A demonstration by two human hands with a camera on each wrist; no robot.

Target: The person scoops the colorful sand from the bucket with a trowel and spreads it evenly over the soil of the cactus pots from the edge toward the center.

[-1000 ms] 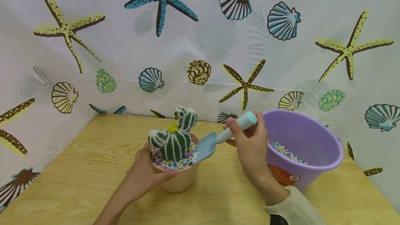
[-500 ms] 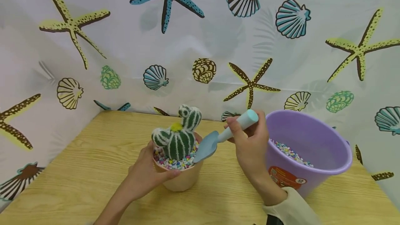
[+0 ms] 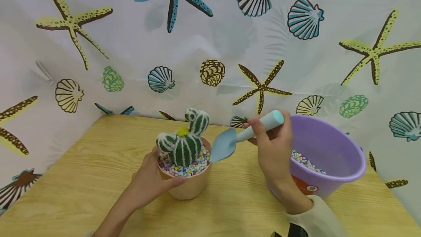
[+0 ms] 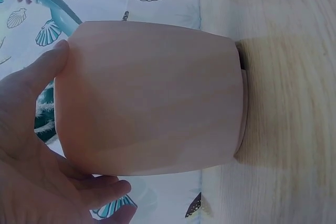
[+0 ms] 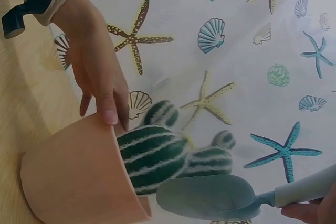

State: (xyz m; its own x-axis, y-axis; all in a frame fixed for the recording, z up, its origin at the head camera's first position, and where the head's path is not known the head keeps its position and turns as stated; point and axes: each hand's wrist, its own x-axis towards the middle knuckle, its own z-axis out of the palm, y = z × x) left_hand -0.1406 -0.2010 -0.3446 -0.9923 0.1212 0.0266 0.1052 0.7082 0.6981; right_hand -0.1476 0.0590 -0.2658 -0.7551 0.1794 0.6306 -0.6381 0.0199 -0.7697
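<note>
A knitted-looking green and white toy cactus [image 3: 185, 149] with a yellow top stands in a peach pot [image 3: 190, 186] among multicoloured pebbles [image 3: 194, 168]. My left hand [image 3: 148, 180] grips the pot's near left side, thumb along the rim; the left wrist view shows the thumb [image 4: 52, 59] at the rim and fingers curled around the wall. My right hand [image 3: 274, 153] holds a pale blue hand trowel [image 3: 224, 145] by its handle. The trowel's bare blade slants down to the left, its tip right at the pot's right rim.
A purple bucket [image 3: 329, 145] with similar pebbles [image 3: 306, 162] inside stands right of the pot, partly behind my right hand. Both sit on a wood-grain table [image 3: 92, 193]. A white cloth [image 3: 184, 54] printed with starfish and shells rises behind the table.
My right hand has lifted the trowel up and to the right, so its blade tip has left the pebbles inside the pot. My left hand keeps its grip on the pot.
</note>
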